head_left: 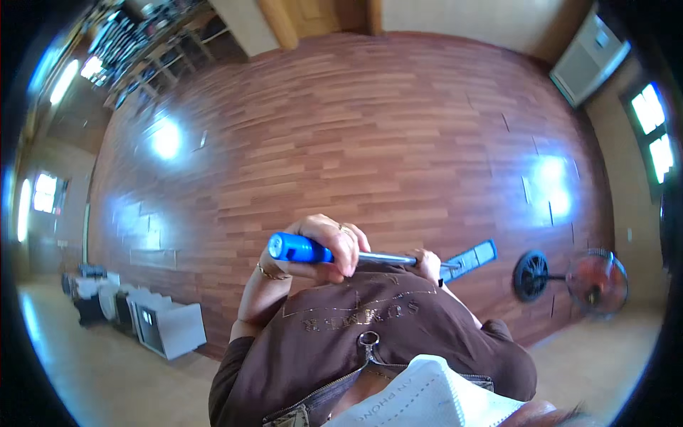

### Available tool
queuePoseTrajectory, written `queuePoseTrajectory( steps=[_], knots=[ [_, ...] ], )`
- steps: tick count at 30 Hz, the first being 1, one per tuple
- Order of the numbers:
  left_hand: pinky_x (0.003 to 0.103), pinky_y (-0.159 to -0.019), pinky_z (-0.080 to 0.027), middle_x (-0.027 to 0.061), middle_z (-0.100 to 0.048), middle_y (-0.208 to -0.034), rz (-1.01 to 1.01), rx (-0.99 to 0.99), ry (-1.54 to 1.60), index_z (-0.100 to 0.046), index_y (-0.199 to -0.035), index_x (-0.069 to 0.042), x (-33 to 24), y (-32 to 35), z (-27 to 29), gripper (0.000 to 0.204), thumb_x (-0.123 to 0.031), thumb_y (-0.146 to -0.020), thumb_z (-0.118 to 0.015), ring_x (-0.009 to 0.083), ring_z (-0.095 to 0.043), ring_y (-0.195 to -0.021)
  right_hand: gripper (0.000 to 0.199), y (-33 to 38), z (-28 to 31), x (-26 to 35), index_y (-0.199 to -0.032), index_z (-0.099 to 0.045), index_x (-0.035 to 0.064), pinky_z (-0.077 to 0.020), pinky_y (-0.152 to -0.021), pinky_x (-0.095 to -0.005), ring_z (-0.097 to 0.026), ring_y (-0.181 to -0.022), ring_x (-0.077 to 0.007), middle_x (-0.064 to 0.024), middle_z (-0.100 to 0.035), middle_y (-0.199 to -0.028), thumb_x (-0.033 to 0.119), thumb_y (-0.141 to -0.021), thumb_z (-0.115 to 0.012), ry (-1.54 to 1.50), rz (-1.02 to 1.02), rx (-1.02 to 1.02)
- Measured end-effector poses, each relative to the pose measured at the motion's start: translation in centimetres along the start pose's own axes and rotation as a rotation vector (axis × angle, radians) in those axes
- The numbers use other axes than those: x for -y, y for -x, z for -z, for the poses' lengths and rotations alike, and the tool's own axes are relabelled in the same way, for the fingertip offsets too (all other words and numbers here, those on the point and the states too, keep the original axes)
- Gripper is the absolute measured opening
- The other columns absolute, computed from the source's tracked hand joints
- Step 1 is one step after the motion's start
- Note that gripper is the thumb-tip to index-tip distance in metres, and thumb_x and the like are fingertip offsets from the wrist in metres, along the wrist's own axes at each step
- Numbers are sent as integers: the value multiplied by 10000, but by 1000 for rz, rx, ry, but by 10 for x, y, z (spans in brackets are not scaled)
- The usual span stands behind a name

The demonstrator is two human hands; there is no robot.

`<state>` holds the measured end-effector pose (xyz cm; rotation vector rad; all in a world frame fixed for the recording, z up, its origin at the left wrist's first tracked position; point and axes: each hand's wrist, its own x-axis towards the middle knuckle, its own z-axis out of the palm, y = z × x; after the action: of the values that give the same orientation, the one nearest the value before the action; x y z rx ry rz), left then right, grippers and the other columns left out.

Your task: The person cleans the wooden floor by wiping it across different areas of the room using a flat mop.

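Observation:
A flat mop with a silver pole (385, 257) and a blue end grip (299, 249) slants across in front of my chest. My left hand (333, 240) is closed around the blue grip, a ring on one finger. Farther down the pole, to the right, my right hand (427, 265) is closed around it, its fingers partly hidden. Beyond that hand, on the right, the long blue mop head (471, 259) lies on the wooden floor. Part of the mop head is covered by my right hand and arm.
Brown wood-plank floor (341, 142) spreads ahead. A pedestal fan (597, 282) with a round black base (531, 276) stands at right. A white appliance (589, 60) is at far right, crowded shelving (160, 60) at far left. White cabinets (171, 327) stand at lower left.

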<state>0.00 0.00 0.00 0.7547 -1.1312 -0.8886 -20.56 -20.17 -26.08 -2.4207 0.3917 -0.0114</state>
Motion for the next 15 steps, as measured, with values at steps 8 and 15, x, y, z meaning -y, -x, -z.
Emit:
queuePoseTrajectory(
  steps=[8, 15],
  knots=[
    [383, -814, -455, 61, -654, -651, 69, -111, -379, -688, -705, -63, -87, 40, -81, 135, -128, -641, -788, 210, -651, -663, 257, -40, 3, 67, -885, -725, 151, -526, -725, -419, -661, -818, -305, -109, -692, -890, 341, -714, -703, 3, 236, 116],
    [360, -750, -458, 50, -654, -726, -3, -164, -788, -671, -818, -84, -147, 6, -319, 133, -33, -724, -751, 225, -599, -703, 243, 36, 109, 116, -777, -727, 134, -529, -605, -426, -654, -672, -337, -130, -671, -731, 372, -801, -686, -75, 662, 94]
  ],
)
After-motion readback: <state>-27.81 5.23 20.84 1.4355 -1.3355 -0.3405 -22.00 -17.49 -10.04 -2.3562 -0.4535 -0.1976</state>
